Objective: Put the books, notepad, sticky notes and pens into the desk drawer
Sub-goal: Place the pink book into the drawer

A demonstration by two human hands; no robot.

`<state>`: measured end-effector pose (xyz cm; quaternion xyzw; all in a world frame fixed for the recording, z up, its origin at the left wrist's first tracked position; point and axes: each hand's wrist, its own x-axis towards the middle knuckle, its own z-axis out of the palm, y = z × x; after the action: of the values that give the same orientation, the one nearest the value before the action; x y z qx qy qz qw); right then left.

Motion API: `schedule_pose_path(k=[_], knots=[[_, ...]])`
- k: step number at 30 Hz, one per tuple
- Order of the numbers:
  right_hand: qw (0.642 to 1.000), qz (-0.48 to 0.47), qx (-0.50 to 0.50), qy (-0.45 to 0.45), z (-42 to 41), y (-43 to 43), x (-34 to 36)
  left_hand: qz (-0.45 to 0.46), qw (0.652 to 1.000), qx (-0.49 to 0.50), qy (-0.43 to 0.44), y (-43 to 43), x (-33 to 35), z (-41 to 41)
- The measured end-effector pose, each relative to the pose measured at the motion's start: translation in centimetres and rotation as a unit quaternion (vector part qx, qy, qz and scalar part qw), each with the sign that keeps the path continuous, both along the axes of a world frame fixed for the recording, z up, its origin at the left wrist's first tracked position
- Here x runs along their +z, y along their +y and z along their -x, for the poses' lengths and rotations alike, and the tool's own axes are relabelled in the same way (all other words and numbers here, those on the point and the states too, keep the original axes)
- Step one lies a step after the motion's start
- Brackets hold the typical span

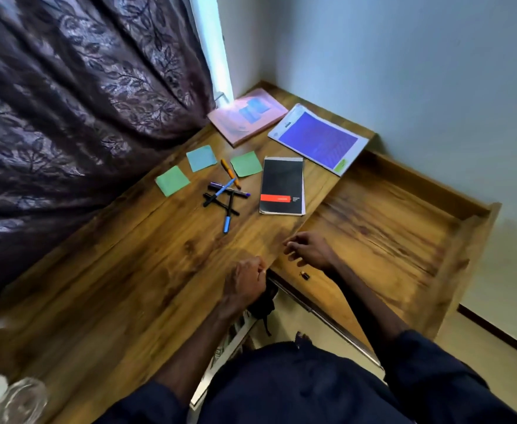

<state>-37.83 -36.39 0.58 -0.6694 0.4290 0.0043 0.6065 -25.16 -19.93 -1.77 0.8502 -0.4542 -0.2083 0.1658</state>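
On the wooden desk [122,270] lie a pink book [246,116], a white-and-purple book [319,139], a black notepad [282,186] with a red label, three sticky-note pads [173,180] [201,158] [246,163] and several pens [225,197] crossed in a pile. The desk drawer [388,228] stands pulled out on the right, holding only a small dark item [305,275]. My left hand [246,281] rests curled at the desk's front edge. My right hand [309,249] hovers over the drawer's near left corner, fingers loosely apart, holding nothing.
A dark patterned curtain [76,117] hangs along the desk's left side. Blue-grey walls close the corner behind the desk and drawer. A clear glass object [18,399] sits at the bottom-left desk edge. Floor shows below the drawer on the right.
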Motion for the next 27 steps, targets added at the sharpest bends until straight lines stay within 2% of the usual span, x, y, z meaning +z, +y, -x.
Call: schedule_pose_path(k=[8, 15, 21, 27], knots=[[0.999, 0.019, -0.009, -0.027, 0.8, -4.7, 0.2, 0.015, 1.000, 0.005, -0.006, -4.2, 1.2, 0.6], [0.997, 0.025, -0.052, -0.043, -1.5, -9.9, 1.3, 0.046, 0.999, -0.005, 0.005, -11.4, 1.0, -3.6], [0.996, 0.039, -0.083, -0.012, -5.7, -15.0, 1.8, 0.087, 0.996, -0.018, 0.006, -18.9, 0.3, -8.5], [0.990, 0.071, -0.118, 0.043, -10.3, -20.4, 0.5, 0.085, 0.996, 0.004, 0.008, -25.9, -0.9, -13.1]])
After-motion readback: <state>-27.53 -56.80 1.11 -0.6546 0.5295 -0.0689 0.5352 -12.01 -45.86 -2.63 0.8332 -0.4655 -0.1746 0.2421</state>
